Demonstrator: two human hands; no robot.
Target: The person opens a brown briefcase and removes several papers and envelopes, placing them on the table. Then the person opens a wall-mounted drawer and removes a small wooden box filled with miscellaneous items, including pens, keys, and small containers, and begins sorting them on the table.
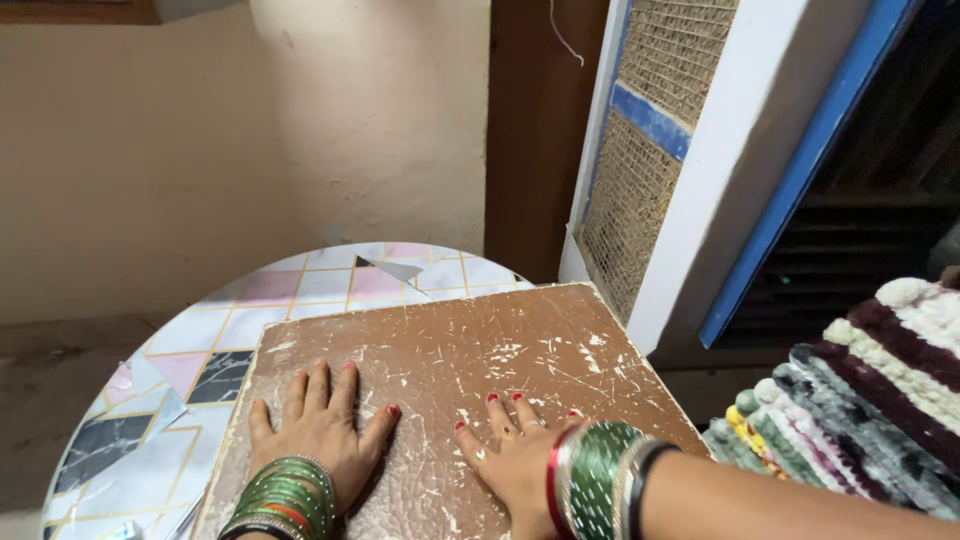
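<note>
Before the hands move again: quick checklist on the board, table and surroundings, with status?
1. Left hand flat, palm down on the worn brown square board: ok.
2. Right hand flat on the board, fingers spread: ok.
3. Board fully carried by the round table with pastel geometric pattern: not ok, its right side juts past the rim.
4. Board top free of loose items: ok.
5. Stack of striped woolly textiles apart from the board: ok.
6. Board's near edge: cannot tell, out of frame.

left hand [318,425] flat, fingers spread, right hand [510,455] flat, palms down
</note>
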